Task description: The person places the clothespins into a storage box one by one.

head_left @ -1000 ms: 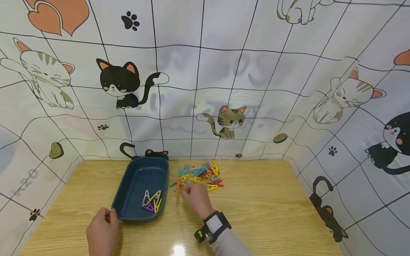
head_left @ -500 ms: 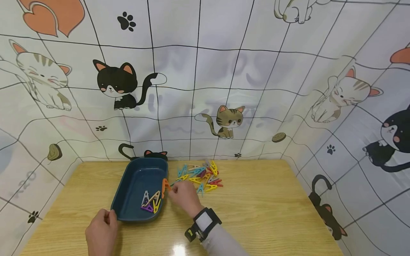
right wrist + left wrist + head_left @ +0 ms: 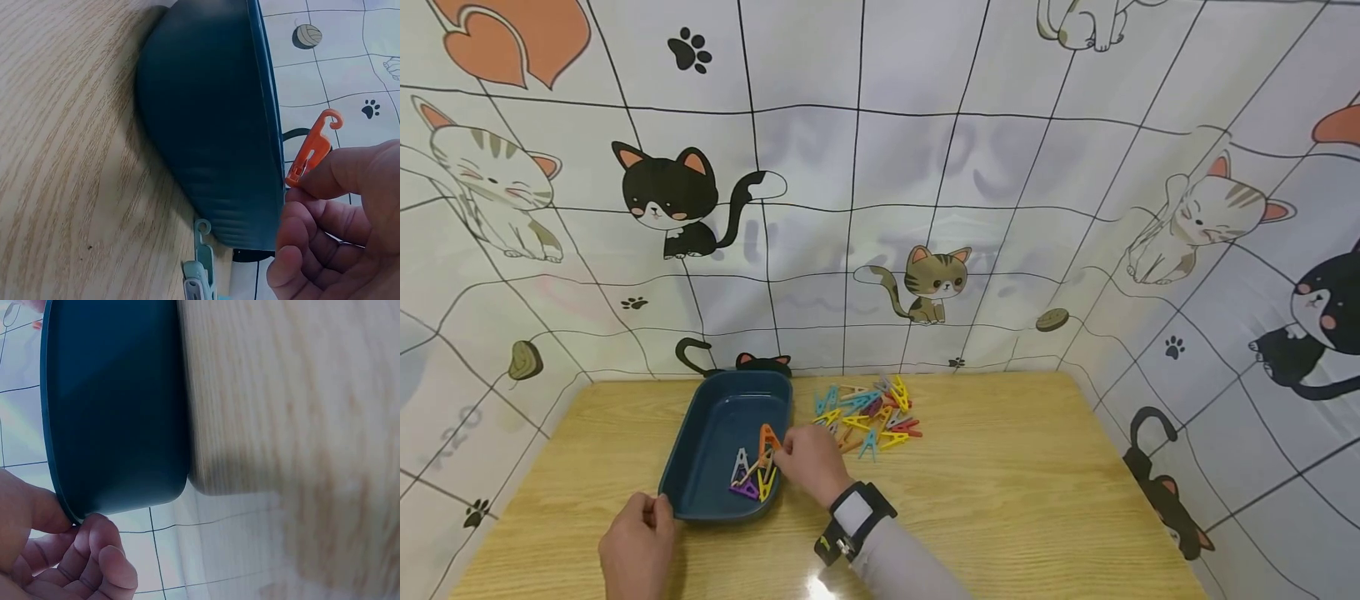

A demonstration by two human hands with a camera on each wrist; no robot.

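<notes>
An orange clothespin [image 3: 310, 150] is pinched between the thumb and finger of my right hand [image 3: 814, 460], above the right side of a dark blue tray [image 3: 715, 433]. Inside the tray, near its front right corner, lie a grey clothespin [image 3: 740, 467], a purple clothespin [image 3: 745, 491], a yellow clothespin [image 3: 766, 483] and a beige one. My left hand [image 3: 638, 542] pinches the rim at the tray's front left corner; the left wrist view shows the thumb and a finger on that rim.
Right of the tray is a loose pile of several coloured clothespins [image 3: 865, 408] on the wooden table [image 3: 1000, 475]. A pale teal clothespin [image 3: 203, 256] lies close to the tray's outer wall. Behind stands a cat-printed wall covering [image 3: 820, 233].
My right hand has carried the orange clothespin leftward from the pile, over the tray's right rim. The left hand stays on the tray's corner.
</notes>
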